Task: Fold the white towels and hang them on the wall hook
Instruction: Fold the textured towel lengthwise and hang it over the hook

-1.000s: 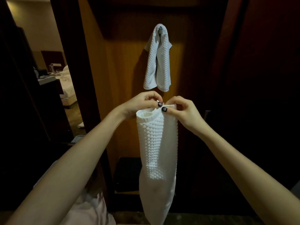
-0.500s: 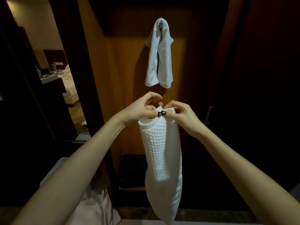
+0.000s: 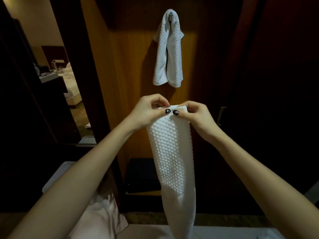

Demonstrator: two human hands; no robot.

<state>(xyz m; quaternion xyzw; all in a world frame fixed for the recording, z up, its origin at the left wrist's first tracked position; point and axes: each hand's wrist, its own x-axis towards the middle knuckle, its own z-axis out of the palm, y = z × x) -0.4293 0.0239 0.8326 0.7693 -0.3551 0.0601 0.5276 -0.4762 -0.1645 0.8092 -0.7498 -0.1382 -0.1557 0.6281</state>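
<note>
Nearest, down at 7 o'clock, a pale cloth (image 3: 101, 216) lies bunched up. Past it, both forearms reach forward and meet at the centre of the view.

There the left hand (image 3: 148, 112) and the right hand (image 3: 196, 118) each pinch the top edge of a white towel (image 3: 172, 152). The 2 thumbs sit side by side on its near face and the fingers curl behind, so both grips are closed on the cloth. The towel hangs from that edge as 1 long narrow strip, folded lengthwise, and its tail runs out of view at 6 o'clock.

It is a waffle weave, and I judge it light, soft and limp. It will drape over anything and hold no shape of its own. The texture should not slip, but the stacked layers could slide apart unless they are pinched together. For hanging, I would take it near the middle so 2 even halves fall either side.

Behind the strip, a dark box (image 3: 141, 175) sits low against the wood panel (image 3: 131, 66). At 12 o'clock, another towel (image 3: 168, 54) is draped over the wall hook (image 3: 170, 16). Far off at 9 o'clock, a doorway shows a bed (image 3: 72, 83).
</note>
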